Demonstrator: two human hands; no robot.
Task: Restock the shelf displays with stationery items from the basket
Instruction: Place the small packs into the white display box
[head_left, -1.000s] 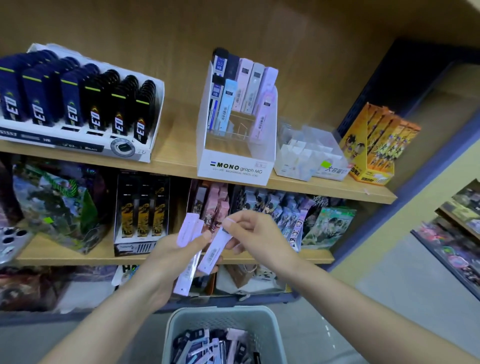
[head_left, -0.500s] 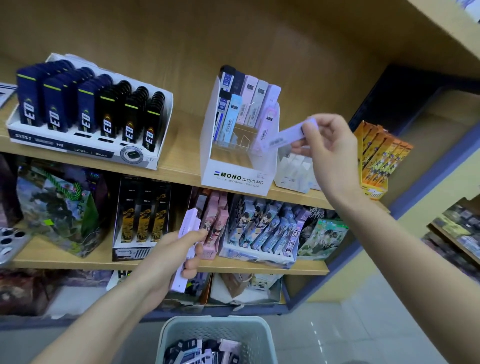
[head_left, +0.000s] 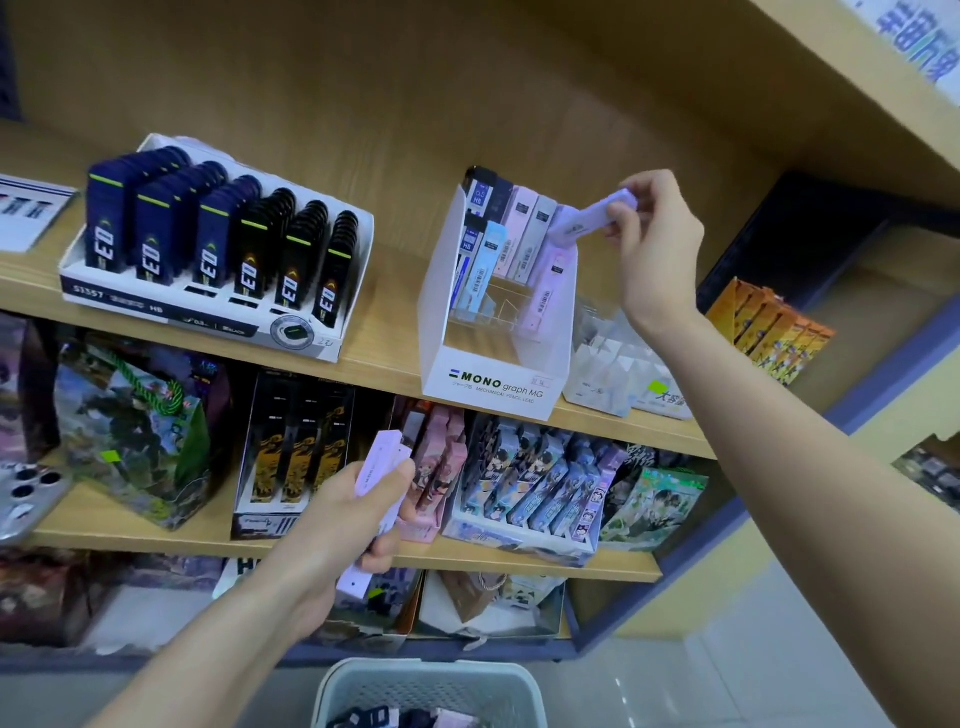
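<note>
- The right hand (head_left: 658, 249) was raised at the upper shelf (head_left: 384, 332) and pinched one lilac case (head_left: 592, 215) by its upper end, between thumb and fingertips.
- That case was tilted, with its lower end at the rear right corner of the white display box (head_left: 493, 384) — whether it touched the cases already standing there could not be told.
- The display box stood on the upper shelf and held upright cases in dark blue, light blue, pink, grey and lilac. Its front compartments showed bare dividers.
- The left hand (head_left: 332, 525) was lower, in front of the middle shelf (head_left: 519, 564), with its fingers curled round a small bundle of lilac cases (head_left: 382, 478). Their number could not be told.
- The basket (head_left: 431, 680) sat at the lower edge of view, below both arms, with dark and pink cases inside.
- On the upper shelf, a tray (head_left: 208, 306) of dark blue and black cases stood well apart to the left of the display box. To its right — just beside it — stood a clear box (head_left: 618, 374) of white items, then orange packs (head_left: 769, 332).
</note>
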